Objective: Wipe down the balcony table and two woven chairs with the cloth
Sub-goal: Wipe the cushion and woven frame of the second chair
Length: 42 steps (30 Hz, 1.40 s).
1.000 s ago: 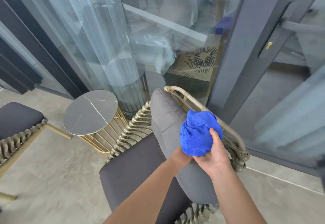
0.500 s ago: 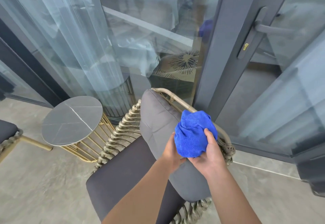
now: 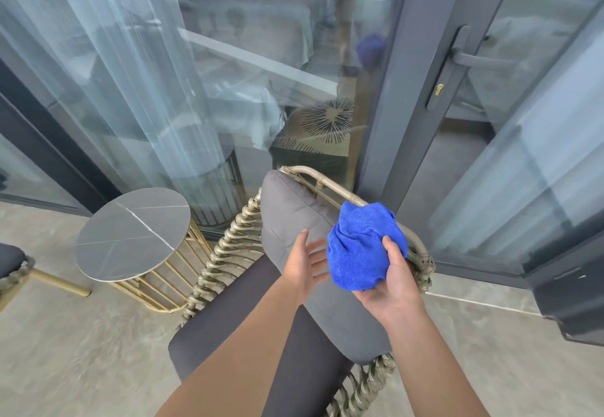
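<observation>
right hand [image 3: 390, 281]: palm up, thumb and fingers curled round a bunched blue cloth [image 3: 364, 246], which sits in the palm above the chair's back cushion.
left hand [image 3: 302, 264]: fingers straight and spread, holding nothing, just beside the cloth's left edge; whether the fingertips touch it i cannot tell.
near chair [image 3: 225, 253]: woven rope sides on a rounded frame, dark seat cushion [image 3: 235, 318] under both forearms, grey back cushion [image 3: 294, 214] leaning against the frame behind the hands.
table [image 3: 134, 233]: small round grey top with pale veins on a gold wire base, just beside the near chair on its left.
second chair [image 3: 13, 263]: only a corner shows at the left edge, dark cushion, rope edge, gold leg, beyond the table.
floor [image 3: 81, 351]: grey stone-look tiles.
far: glass doors [image 3: 261, 73] with sheer curtains behind the glass, dark frame and a lever door handle [image 3: 457, 57] at right.
</observation>
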Available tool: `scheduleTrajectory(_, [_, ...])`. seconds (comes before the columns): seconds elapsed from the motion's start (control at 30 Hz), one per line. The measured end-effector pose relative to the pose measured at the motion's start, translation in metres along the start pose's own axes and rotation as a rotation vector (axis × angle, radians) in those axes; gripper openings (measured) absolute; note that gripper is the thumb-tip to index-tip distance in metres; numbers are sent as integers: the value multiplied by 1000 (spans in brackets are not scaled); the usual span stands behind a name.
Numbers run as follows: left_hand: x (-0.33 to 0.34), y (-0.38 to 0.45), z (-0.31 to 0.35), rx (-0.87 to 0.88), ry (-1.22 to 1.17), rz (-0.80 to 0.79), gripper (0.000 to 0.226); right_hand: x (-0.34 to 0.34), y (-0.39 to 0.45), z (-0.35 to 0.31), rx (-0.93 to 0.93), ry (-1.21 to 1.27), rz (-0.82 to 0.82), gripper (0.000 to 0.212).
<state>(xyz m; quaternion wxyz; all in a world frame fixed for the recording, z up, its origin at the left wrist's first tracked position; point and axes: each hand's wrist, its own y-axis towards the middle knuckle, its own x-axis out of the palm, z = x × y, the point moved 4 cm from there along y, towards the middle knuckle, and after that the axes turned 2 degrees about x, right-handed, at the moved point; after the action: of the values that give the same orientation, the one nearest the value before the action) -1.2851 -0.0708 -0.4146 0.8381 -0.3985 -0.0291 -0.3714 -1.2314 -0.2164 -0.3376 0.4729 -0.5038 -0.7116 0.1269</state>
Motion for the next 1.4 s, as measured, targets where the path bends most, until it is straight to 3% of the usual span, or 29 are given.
scheduleTrajectory(0.23, [-28,-21,26,162,-44,130,58,26,-2,6,92,-71,-150,38])
scheduleTrajectory(0.5, [-47,-75,55,412,-222,465,52,77,24,-7,235,-394,-510,40])
scheduleTrajectory(0.67, [-41,-142,29,528,-391,668,45,83,6,10,356,-604,-650,40])
scheduleTrajectory(0.83, [-53,-233,-9,662,-473,880,42,86,-54,64,455,-750,-845,41])
scheduleTrajectory(0.97, [-45,-298,-37,736,-531,944,46,73,-112,93,469,-835,-1035,40])
scheduleTrajectory(1.07, [-37,-342,-61,783,-592,950,45,59,-158,105,436,-897,-1122,37])
scheduleTrajectory(1.4, [22,-500,-144,926,-603,1266,47,4,-311,124,529,-944,-1466,34])
